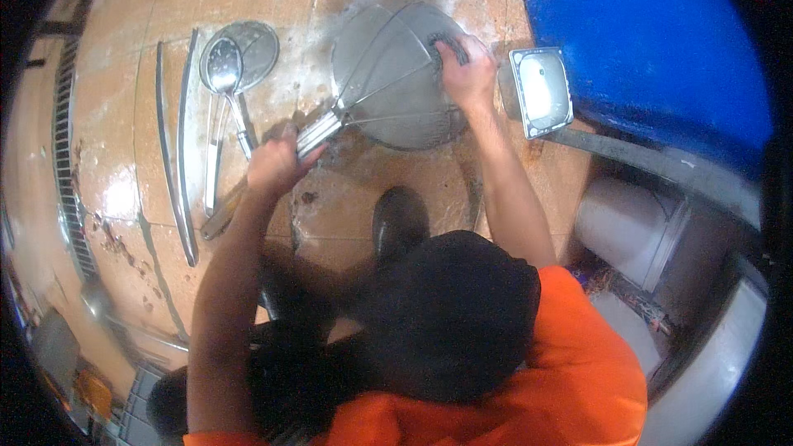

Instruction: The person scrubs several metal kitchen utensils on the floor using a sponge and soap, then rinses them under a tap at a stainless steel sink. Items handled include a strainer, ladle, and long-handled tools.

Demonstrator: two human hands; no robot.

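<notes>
My left hand (276,164) is closed around the metal handle socket of a large round wire-mesh strainer (396,93). A wooden handle end (220,217) shows past my wrist, roughly in line with the socket. The mesh disc lies face-on above the tiled floor, its thin support wires fanning out from the socket. In my right hand (469,74) is a dark grey scouring pad (450,46), pressed on the mesh near its upper right rim. Part of that rim is hidden behind the hand.
Left lie long metal tongs (186,155), a metal ladle (223,65) and a small round skimmer (260,52). A rectangular steel pan (542,93) stands beside a blue plastic tub (644,31). A drain grate (65,136) runs far left. A dark boot (401,220) is below the strainer.
</notes>
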